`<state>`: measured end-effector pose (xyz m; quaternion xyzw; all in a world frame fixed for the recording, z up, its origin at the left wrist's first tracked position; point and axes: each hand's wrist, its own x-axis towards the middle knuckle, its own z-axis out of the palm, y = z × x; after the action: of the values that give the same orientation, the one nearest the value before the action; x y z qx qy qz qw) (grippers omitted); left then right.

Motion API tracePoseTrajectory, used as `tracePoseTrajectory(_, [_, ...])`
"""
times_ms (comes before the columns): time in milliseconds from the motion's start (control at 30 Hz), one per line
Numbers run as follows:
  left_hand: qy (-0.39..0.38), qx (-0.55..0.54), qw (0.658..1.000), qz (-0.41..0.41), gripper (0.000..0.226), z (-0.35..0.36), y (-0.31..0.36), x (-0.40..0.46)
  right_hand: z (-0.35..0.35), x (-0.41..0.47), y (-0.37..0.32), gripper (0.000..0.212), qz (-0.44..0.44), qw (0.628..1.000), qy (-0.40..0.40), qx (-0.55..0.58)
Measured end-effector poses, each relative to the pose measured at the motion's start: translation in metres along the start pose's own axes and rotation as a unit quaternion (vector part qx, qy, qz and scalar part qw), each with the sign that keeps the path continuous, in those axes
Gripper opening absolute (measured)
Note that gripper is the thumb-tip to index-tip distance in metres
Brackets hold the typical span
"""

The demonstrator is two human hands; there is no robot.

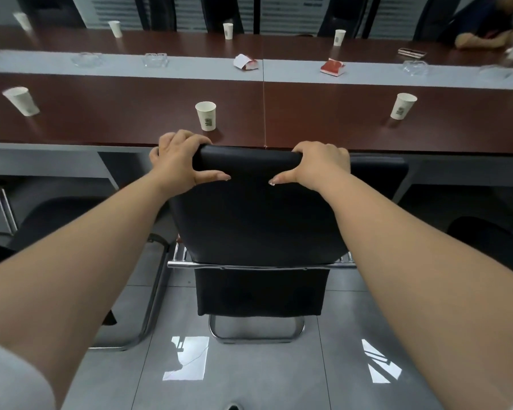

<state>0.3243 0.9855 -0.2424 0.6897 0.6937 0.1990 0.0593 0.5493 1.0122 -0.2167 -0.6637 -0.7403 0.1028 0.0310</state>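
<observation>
Both hands are on the chair: the left hand (180,157) grips the top left corner of the backrest, fingers curled over the far side and thumb stretched along the near face. The right hand (320,165) mirrors it on the top right corner, fingers wrapped over the edge, thumb pointing inward. Bare forearms run straight out to it.

The black chair (255,214) stands upright on the grey tiled floor (249,380), its back toward the person, its top edge right up against the near edge of the long brown table (131,113). A chrome rail crosses under the backrest and a chrome loop frame rests on the tiles.

On the table just beyond the left hand stands a white paper cup (206,115). Another cup (403,106) sits off to the right and a third cup (21,100) to the left, looking tilted in the wide lens. Down the grey centre strip lie two red packets (333,67), one of them (246,62) partly white, and glass ashtrays (156,59). More cups line the far side, where another person's arm (483,39) rests on the table.
</observation>
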Motion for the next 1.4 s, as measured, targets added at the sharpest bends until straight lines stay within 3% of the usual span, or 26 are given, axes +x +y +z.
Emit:
tracePoseTrajectory(200, [-0.005,0.004,1.0,0.005,0.067,-0.003,-0.004,0.0,-0.001,-0.004,-0.007,0.08,0.011,1.0,-0.011,0.008])
tracePoseTrajectory(633, [0.028,0.034,0.999,0.005,0.07,0.004,-0.005,-0.031,0.017,-0.032,0.001,0.079,-0.061,0.995,0.068,-0.039])
tracePoseTrajectory(833, [0.0,0.001,0.999,-0.049,0.087,0.011,0.002,-0.052,0.029,-0.046,0.004,0.08,-0.062,0.99,0.124,-0.02])
tracePoseTrajectory(933, [-0.02,-0.005,0.997,-0.069,0.085,0.013,0.009,-0.061,0.039,-0.054,0.003,0.08,-0.058,0.989,0.134,-0.002])
tracePoseTrajectory(1100, [-0.04,-0.083,0.994,-0.066,0.063,0.017,0.035,-0.075,0.041,-0.062,0.006,0.065,-0.046,0.979,0.136,0.142])
tracePoseTrajectory(1233, [0.05,-0.258,0.963,-0.053,0.045,0.03,0.059,-0.092,0.046,-0.076,0.006,0.037,-0.033,0.91,0.202,0.36])
tracePoseTrajectory(1300, [0.088,-0.327,0.939,-0.054,0.037,0.034,0.071,-0.099,0.049,-0.085,0.006,0.028,-0.021,0.884,0.213,0.415])
tracePoseTrajectory(1400, [0.088,-0.391,0.915,-0.05,0.022,0.038,0.09,-0.102,0.054,-0.093,0.015,0.013,-0.004,0.866,0.217,0.45])
